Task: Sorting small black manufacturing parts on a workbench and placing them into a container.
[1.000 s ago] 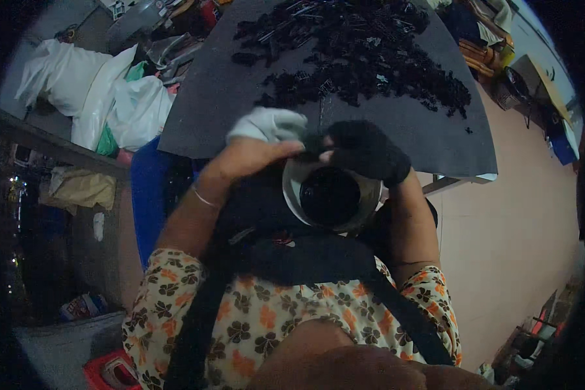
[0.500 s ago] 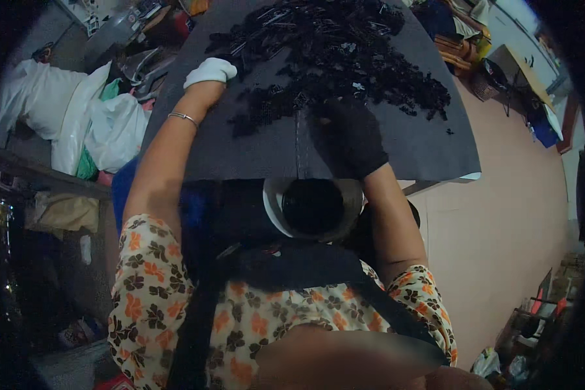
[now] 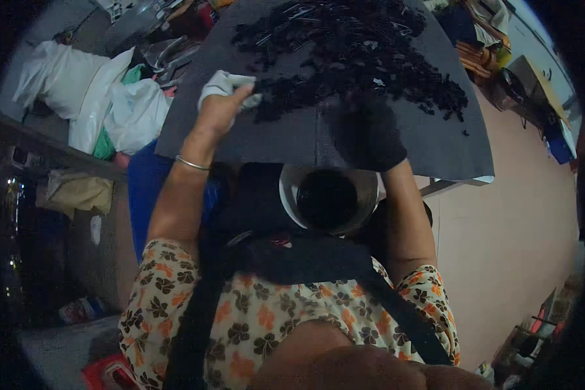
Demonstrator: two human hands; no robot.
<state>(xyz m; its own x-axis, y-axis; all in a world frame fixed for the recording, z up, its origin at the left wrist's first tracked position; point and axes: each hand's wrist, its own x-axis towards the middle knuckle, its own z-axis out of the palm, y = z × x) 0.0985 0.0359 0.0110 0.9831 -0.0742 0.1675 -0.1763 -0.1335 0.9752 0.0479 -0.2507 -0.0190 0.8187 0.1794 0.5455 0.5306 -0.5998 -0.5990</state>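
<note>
A wide heap of small black pieces (image 3: 344, 58) lies on a grey covered table (image 3: 273, 140); dark against dark, their exact kind cannot be made out. My left hand (image 3: 224, 94), partly covered by a white glove with the thumb bare, is at the heap's near left edge. Its fingers look apart, and nothing shows between them. In a black glove, my right hand (image 3: 368, 133) is over the near edge of the table, just below the heap. Motion and the dark glove hide its fingers. Below the table edge stands a white bucket (image 3: 288, 200) with a dark inside.
White sacks (image 3: 133, 117) are piled left of the table, beside a blue object (image 3: 142, 195) under its left side. One loose black piece (image 3: 465, 133) lies apart at the right. Pinkish floor (image 3: 500, 227) spreads to the right, with stacked goods (image 3: 481, 55) farther back.
The left hand has come slightly nearer, its fingers loosening from a closed shape. The right hand has shifted little and is blurred. The whole view has slid a bit.
</note>
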